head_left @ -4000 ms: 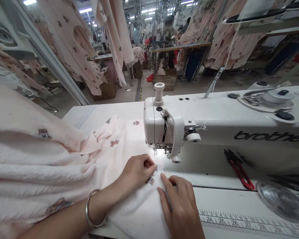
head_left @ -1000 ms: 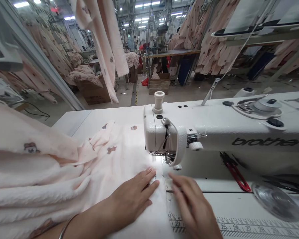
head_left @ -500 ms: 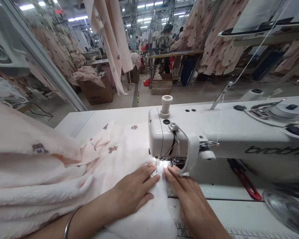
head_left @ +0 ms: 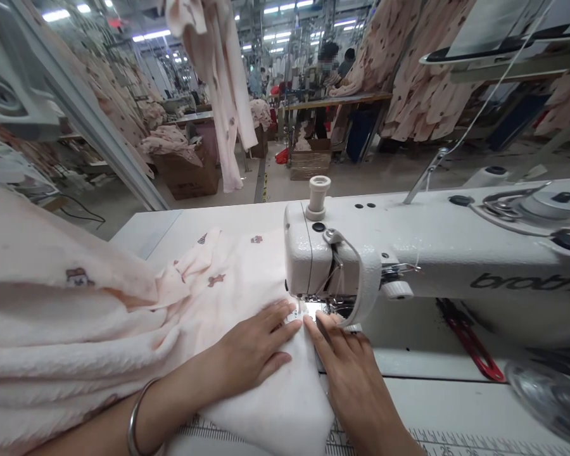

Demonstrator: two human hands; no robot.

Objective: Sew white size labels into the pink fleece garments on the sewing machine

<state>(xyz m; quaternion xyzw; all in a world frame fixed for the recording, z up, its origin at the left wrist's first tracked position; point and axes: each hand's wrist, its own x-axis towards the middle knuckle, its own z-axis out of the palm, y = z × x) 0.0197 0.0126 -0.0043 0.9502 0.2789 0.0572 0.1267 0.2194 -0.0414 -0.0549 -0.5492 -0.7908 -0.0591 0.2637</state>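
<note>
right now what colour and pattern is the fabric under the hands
Pale pink fabric with small brown bear-like motifs, seen best in the head view.

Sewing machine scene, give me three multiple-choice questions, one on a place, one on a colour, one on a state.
1. Where do the red snips lie?
A. under the machine's arm, right of the needle
B. on the pink cloth
C. in the left hand

2. What colour is the sewing machine?
A. blue
B. white
C. black

3. How is the left hand placed?
A. clenched in the air
B. flat on the pink cloth
C. holding a bracelet

Answers: 1 A, they rest on the bed beneath the arm; 2 B, its body is white; 3 B, fingers spread, palm down.
</note>
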